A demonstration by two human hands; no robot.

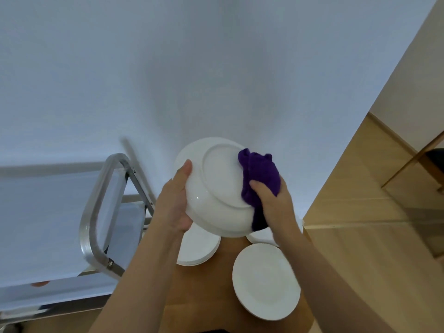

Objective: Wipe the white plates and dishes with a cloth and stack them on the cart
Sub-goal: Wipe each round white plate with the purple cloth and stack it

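Holding a white dish up in mid-air with its underside facing the camera, so the raised foot ring on the bottom shows clearly. Left hand is cupped around the dish's left rim, thumb lying up along the edge and the fingers tucked behind where they can't be seen. Right hand is wrapped around a bunched purple cloth, pressing it against the right side of the dish's bottom; a tail of the cloth hangs down past the lower rim.

Below the hands there's a wooden worktop. Under the left hand sits a stack of white plates, partly hidden by the dish. Under the right forearm lies a single white plate, face up, and just beyond it the edge of another white plate peeks out behind the wrist.

Off to the left of the left hand is the metal cart, its looped handle nearest the hands, with flat pale shelves stretching away to the left. A plain white wall fills everything above the hands, and wood flooring runs off to the right.
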